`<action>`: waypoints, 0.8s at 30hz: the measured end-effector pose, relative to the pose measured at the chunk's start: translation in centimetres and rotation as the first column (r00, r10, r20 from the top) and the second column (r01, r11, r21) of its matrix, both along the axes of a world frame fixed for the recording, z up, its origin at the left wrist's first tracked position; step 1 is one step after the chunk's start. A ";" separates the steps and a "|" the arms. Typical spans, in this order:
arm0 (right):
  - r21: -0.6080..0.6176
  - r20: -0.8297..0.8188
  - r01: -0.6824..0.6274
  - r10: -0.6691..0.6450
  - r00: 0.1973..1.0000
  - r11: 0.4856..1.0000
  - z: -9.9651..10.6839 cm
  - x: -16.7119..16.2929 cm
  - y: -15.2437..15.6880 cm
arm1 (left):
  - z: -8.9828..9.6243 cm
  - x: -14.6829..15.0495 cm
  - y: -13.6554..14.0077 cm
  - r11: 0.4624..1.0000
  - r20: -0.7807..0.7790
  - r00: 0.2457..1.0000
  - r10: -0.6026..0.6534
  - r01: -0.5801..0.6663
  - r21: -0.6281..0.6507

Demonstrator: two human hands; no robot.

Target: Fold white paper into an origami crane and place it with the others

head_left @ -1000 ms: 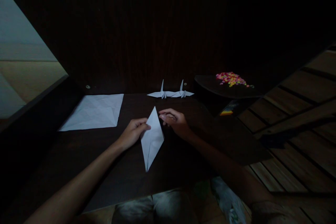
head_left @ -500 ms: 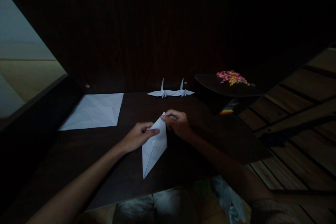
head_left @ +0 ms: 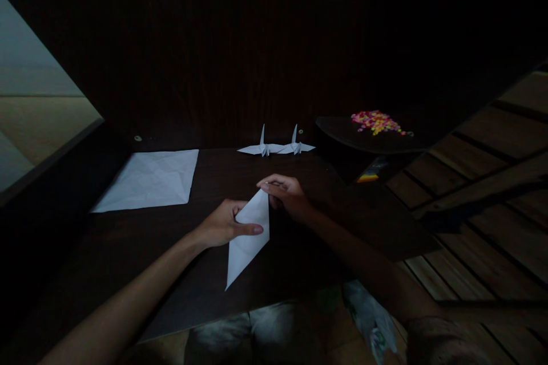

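A white folded paper, long and diamond-shaped, is held up between both hands over the dark desk. My left hand grips its left edge, the thumb lying flat across the front face and the fingers hidden behind. At the top corner, my right hand pinches the tip between thumb and forefinger. Two white origami cranes stand wing to wing behind the hands, against the desk's back panel. To the left lies a flat, creased white sheet of paper.
A low dark corner shelf at the right carries a pile of small pink, red and yellow pieces. A raised dark side board borders the desk on the left. Wooden slats lie to the right, and a plastic bag sits below the front edge.
The folded paper now shows a smooth face where a centre slit showed before. My left thumb has shifted down and straightened across it. The right hand still pinches the top corner.
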State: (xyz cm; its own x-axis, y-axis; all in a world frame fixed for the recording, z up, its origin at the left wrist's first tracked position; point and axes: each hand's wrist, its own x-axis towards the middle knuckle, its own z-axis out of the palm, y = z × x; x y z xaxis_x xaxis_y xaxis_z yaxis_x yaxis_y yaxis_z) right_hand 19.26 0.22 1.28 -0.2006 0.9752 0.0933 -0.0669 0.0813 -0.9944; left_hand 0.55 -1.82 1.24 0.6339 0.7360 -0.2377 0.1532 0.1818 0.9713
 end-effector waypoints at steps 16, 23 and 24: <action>-0.053 -0.015 -0.012 0.011 1.000 0.999 -0.4 0.7 1.2 | -0.5 -0.5 1.6 0.838 0.136 0.834 0.535 -0.544 0.040; -0.053 0.235 -0.155 0.163 0.958 0.987 -1.0 -0.1 0.1 | -0.5 -0.4 1.5 0.696 0.099 0.765 0.636 -0.624 0.355; -0.036 0.241 -0.132 0.137 0.961 0.991 -1.0 0.0 0.2 | -0.4 -0.4 1.4 0.673 0.092 0.752 0.652 -0.630 0.387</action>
